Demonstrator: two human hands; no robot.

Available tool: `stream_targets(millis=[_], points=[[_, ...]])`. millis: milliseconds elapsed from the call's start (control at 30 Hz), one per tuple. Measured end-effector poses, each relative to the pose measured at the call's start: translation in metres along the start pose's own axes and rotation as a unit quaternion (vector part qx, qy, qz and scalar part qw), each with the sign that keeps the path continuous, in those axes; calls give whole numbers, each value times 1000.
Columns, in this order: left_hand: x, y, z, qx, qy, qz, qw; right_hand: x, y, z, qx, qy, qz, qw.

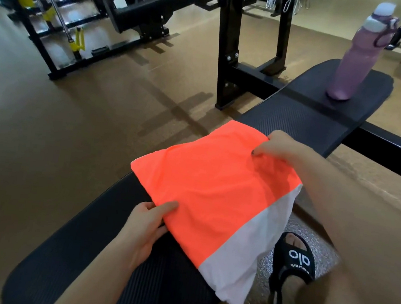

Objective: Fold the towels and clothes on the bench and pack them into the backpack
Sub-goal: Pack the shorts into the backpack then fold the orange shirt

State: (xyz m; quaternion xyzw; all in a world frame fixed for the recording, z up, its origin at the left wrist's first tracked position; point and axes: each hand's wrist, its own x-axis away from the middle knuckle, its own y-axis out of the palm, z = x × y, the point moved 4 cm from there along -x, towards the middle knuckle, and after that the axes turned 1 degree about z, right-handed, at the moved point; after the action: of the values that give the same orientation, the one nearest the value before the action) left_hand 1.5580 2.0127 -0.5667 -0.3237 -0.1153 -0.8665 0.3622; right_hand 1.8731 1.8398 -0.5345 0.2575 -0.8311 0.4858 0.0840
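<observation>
A folded orange and white garment (215, 190) lies across the black padded bench (68, 242), its white end hanging over the bench's right edge. My left hand (147, 223) grips the garment's near left edge, thumb on top. At the far right corner my right hand (279, 145) pinches the orange cloth with curled fingers. No backpack is in view.
A pink water bottle (358, 57) stands upright on the bench's far end. Black gym machine frames (228, 43) rise behind the bench, with a yellow-and-black rack (77, 42) at the far left. My sandalled foot (293, 268) rests on the floor to the right.
</observation>
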Motion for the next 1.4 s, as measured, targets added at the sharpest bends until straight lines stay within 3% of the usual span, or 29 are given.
stream_targets(millis=[167, 533, 667, 800, 967, 1067, 1133, 1233, 1300, 1400], points=[[11, 17, 1, 44, -46, -15, 998, 1, -7, 6, -77, -5, -26, 997], [11, 20, 42, 113, -23, 15, 993, 17, -23, 5, -237, -15, -1, 971], [20, -7, 79, 102, 37, 21, 994, 27, -30, -19, -342, -12, -16, 939], [41, -39, 135, 66, 101, 30, 992, 43, -45, -78, -373, -80, -54, 923], [75, -88, 200, 22, 266, 53, 962, 65, -82, -153, -397, -141, -70, 904], [104, -111, 190, 12, 328, 60, 943, 79, -85, -150, -386, -172, -78, 903], [115, -116, 153, -10, 309, 50, 950, 99, -72, -133, -341, -185, -102, 916], [113, -116, 63, -54, 203, 64, 976, 118, -24, -68, -196, -153, -65, 966], [112, -113, -1, -105, 114, 73, 985, 127, 18, -20, -89, -115, -118, 982], [117, -110, -62, -143, 21, 84, 986, 137, 45, 13, 60, -87, -183, 977]])
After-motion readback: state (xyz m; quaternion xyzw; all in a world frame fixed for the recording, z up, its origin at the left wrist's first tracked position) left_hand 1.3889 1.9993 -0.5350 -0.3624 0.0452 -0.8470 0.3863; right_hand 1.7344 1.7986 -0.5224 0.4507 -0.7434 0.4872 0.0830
